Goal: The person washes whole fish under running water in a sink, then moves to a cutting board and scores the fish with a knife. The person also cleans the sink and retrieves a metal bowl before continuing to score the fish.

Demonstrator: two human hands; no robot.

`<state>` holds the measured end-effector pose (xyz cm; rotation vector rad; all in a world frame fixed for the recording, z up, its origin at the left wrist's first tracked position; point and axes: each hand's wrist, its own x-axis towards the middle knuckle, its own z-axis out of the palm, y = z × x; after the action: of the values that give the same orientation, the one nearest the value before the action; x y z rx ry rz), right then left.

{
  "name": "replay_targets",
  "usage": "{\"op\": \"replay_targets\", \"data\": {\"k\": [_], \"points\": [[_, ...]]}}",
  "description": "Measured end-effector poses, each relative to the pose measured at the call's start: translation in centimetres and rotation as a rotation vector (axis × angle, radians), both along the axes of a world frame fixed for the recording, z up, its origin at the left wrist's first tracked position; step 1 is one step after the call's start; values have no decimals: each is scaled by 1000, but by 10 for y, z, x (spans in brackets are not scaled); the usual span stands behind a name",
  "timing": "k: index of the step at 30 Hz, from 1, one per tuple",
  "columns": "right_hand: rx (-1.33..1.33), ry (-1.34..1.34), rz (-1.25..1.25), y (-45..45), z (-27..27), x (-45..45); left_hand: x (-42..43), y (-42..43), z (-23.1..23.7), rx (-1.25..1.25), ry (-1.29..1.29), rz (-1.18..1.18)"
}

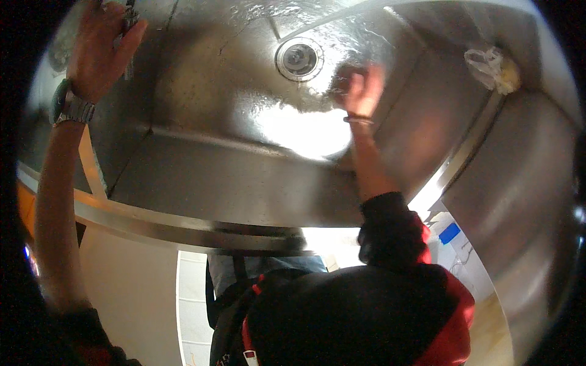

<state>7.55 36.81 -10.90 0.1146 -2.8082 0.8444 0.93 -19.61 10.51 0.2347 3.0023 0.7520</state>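
Observation:
A stainless steel sink basin (247, 183) lies before me, with a round metal drain (300, 59) in its floor. Water ripples and glares over the floor around it. My right hand (365, 91), blurred, is over the basin to the right of the drain, fingers apart and nothing seen in them. A thin band (359, 120) circles that wrist. At the upper left, my left hand (98, 55) reaches beyond the basin's left wall, thumb spread, beside a shiny metal fitting (130, 18). Its fingertips are cut off by the picture's edge, so its grip is unclear. A metal wristwatch (75, 107) is on this wrist.
A crumpled clear plastic bag (487, 66) with something yellowish sits on the ledge at the right. The sink's front rim (192, 224) runs between the basin and my body. Blue tape (449, 233) is stuck on a pale surface below right.

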Motion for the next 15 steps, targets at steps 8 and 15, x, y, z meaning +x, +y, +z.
{"op": "replay_targets", "data": {"k": [8,15], "points": [[-109,-118,-129,-34,-16,-29,-6,-12,8,-350,251,-339],[-140,116,36,12,-1,-41,0,-1,-13,61,5,125]]}}
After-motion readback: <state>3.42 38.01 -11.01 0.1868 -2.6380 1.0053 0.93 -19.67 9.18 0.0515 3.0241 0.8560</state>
